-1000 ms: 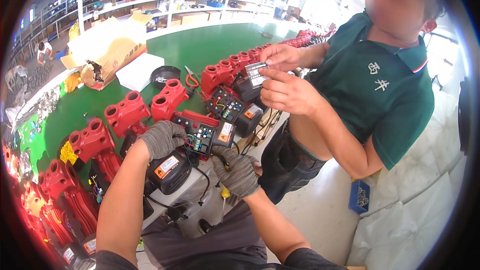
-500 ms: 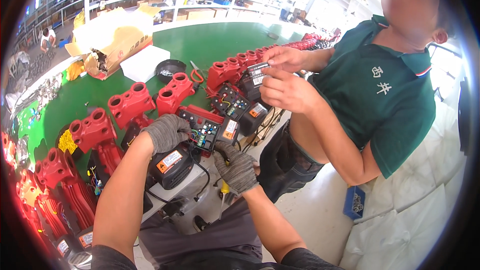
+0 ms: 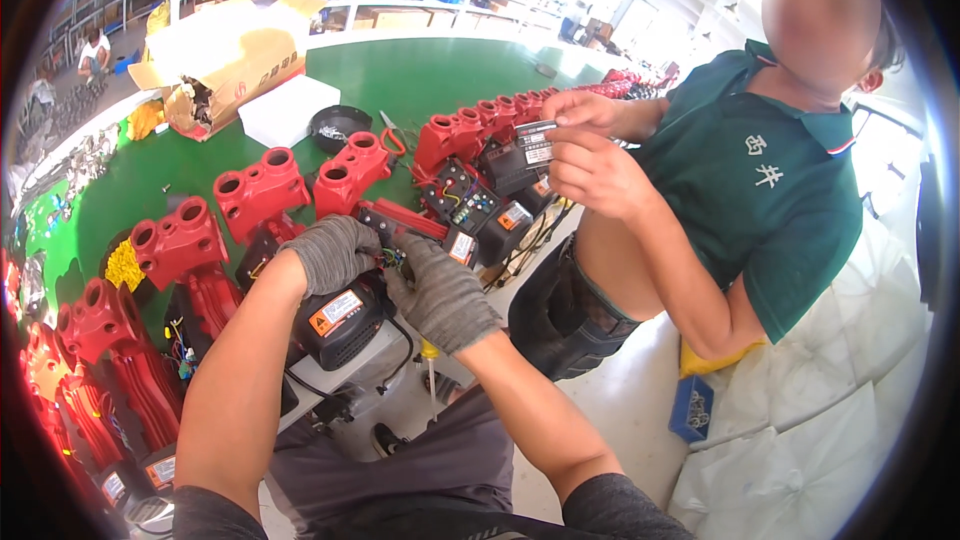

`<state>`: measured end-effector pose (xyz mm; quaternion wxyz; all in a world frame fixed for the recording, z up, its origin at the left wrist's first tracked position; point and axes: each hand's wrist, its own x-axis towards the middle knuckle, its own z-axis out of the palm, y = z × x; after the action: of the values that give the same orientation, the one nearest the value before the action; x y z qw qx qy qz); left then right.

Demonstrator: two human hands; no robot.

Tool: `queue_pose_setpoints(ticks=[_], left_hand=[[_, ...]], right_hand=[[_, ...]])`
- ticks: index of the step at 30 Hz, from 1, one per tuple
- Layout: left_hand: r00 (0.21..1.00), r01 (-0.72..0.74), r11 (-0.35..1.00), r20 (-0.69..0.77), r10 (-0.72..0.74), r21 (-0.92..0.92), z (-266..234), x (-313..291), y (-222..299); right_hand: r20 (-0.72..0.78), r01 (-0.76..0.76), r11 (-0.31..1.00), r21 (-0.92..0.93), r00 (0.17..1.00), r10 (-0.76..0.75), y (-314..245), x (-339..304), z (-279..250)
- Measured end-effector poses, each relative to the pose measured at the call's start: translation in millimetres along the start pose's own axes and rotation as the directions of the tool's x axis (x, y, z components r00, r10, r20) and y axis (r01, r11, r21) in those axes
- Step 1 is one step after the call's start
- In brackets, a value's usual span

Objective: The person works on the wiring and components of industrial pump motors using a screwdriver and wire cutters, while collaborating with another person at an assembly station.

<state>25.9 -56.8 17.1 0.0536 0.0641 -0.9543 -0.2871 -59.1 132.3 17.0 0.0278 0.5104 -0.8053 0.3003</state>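
The gloved left hand [image 3: 338,255] and right hand [image 3: 447,297] are at the wires [image 3: 391,258] of a red-and-black unit [image 3: 415,222] by the counter's [image 3: 400,70] near edge, but whether their fingers [image 3: 413,251] grip them cannot be told.

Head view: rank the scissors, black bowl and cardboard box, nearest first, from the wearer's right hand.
From the right hand:
1. Scissors: ahead, on the green tabletop.
2. Black bowl: just left of the scissors.
3. Cardboard box: farther left.
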Motion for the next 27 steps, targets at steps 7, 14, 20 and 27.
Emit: queue_pose_setpoints(ticks=[7, 14, 20, 27], left_hand=[[1.0, -0.014, 1.0, 0.01, 0.014, 0.014, 0, 1, -3], [1.0, -0.008, 1.0, -0.005, 0.008, 0.006, 3, 3, -8], [1.0, -0.002, 1.0, -0.008, 0.002, 0.017, 4, 5, -7], [1.0, 0.017, 1.0, 0.013, -0.017, -0.012, 1, 2, -4]], right_hand=[[0.018, 0.124, 0.986, -0.114, 0.992, -0.123, 10, 15, 16], [0.158, 0.06, 0.966, -0.252, 0.987, -0.02, -6, 23, 14], [0.096, 0.059, 0.963, -0.263, 0.995, -0.035, -8, 26, 15], [0.191, 0.057, 0.958, -0.282, 0.982, -0.002, -12, 29, 10]])
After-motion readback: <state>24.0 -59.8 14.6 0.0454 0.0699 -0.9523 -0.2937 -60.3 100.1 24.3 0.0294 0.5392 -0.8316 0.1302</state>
